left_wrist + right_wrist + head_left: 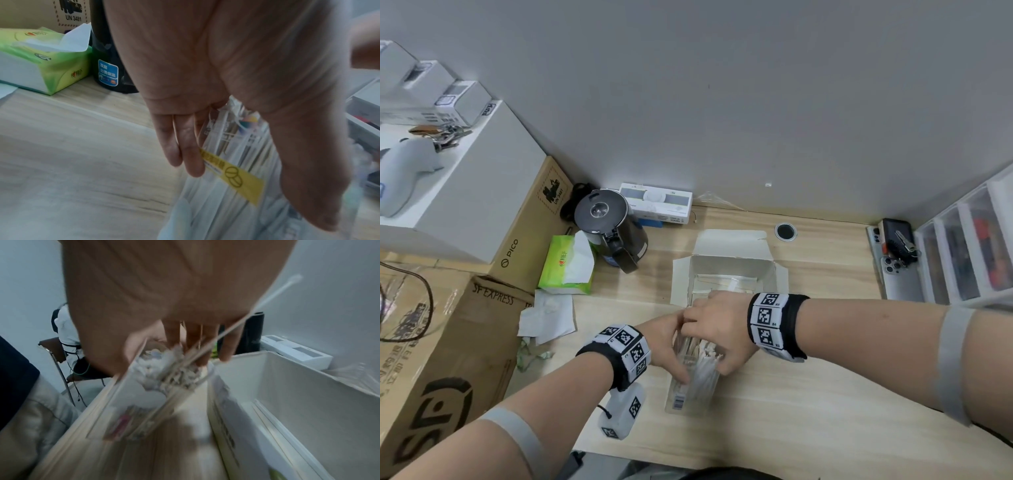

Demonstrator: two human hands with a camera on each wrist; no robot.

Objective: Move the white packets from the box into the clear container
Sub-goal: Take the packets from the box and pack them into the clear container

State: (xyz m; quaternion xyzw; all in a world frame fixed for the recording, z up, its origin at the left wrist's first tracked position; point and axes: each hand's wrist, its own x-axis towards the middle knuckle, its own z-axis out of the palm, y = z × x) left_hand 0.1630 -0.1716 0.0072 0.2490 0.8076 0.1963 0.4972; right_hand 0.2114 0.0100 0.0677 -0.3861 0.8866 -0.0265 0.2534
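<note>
A white cardboard box (732, 270) stands open mid-table, with a few long white packets (726, 285) on its floor; its inside (298, 394) also shows in the right wrist view. In front of it a clear container (683, 399) leans toward me, packed with white packets (705, 373). My left hand (667, 346) holds the container's left side, fingers (185, 154) against the yellow-labelled wall (232, 177) and thumb on the other side. My right hand (717, 329) is over the container's mouth (123, 402), fingers (193, 340) and thumb around the packet ends (164, 369). One thin packet (267, 300) sticks up.
A black kettle (609, 229) and a green tissue pack (566, 267) stand at the left, crumpled tissue (548, 315) in front of them. Cardboard cartons (431, 342) line the left edge. Phones and keys (897, 260) and a drawer unit (969, 246) sit at the right.
</note>
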